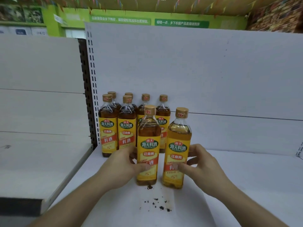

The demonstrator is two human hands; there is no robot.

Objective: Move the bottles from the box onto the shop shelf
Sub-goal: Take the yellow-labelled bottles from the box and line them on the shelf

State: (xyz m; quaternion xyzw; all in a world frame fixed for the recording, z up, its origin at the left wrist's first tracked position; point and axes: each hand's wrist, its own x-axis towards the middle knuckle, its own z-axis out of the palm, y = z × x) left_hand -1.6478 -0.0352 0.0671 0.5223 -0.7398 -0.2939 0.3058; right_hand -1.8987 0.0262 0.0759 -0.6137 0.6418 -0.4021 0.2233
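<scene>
Both hands are on bottles at the front of the white shelf (229,169). The left hand (122,167) wraps the left bottle (148,145), thumb across its yellow label, fingers curled round the far side. The right hand (201,167) grips the right bottle (177,148) the same way, thumb pressed on the label. Both bottles stand upright on the shelf, just beside each other, tan caps on top; the right one's liquid looks paler. Behind them, six more bottles (126,125) stand upright in rows against the back panel (196,71), at the shelf's left end. Dark crumbs (157,203) lie scattered on the shelf, in front of the two held bottles. The box is out of view.
</scene>
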